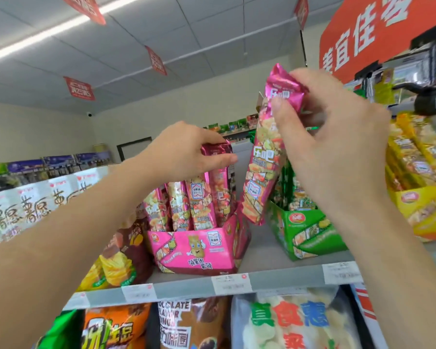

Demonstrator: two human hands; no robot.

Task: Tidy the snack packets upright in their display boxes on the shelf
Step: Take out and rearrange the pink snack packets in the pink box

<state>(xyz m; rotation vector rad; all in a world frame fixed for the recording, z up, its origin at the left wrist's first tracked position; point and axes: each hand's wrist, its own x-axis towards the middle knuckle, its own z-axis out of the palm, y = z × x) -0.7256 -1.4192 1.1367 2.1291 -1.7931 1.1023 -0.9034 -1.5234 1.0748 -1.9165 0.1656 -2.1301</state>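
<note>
One pink packet [262, 172], loose: pinched at its top by my right hand [332, 127], hanging tilted below it, foot beside the pink display box [194, 250]. Standing packets [194, 202], same box: tops gripped under my left hand [186, 152]. Method: hold that row leftward to open a gap, then lower the loose one foot first, straight, clear of the green box [307, 230].
</note>
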